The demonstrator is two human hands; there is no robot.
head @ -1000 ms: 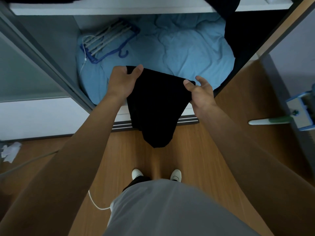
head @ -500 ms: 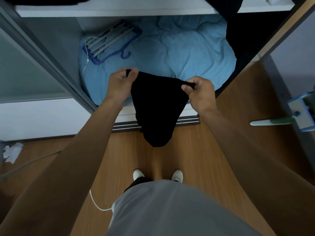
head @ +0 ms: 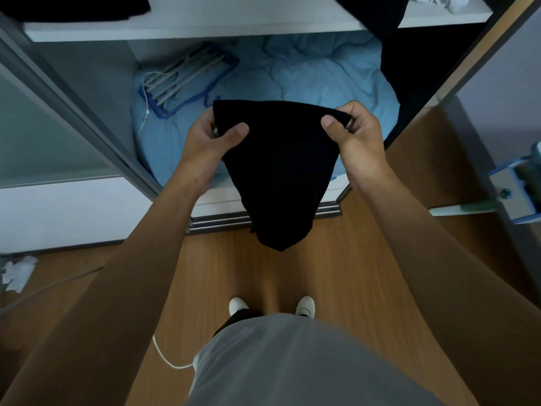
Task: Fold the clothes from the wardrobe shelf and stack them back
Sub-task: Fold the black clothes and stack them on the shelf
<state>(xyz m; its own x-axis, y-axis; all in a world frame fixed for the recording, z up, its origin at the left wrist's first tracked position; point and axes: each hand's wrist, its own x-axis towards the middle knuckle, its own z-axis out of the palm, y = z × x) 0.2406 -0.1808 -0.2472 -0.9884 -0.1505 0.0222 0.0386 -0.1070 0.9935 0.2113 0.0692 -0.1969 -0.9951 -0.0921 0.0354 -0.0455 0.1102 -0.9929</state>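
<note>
Over the wooden floor point(head: 336, 259) just before the blue duvet point(head: 322, 74), the black garment point(head: 278, 171) hangs tapering to a point, its top edge held higher and tauter than a second ago. The left hand point(head: 210, 139) and right hand point(head: 354, 133) each pinch a top corner, thumbs on the near face. The right hand's fingers, loose a second ago, now grip the cloth. It looks squared for another fold, then the wardrobe shelf point(head: 205, 29) above the duvet.

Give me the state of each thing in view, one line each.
Wardrobe: open.
Black garment: hanging from both hands.
Left hand: grips its left corner.
Right hand: grips its right corner.
Blue quilt: crumpled inside the wardrobe.
Blue hanger: lying on the quilt.
</note>
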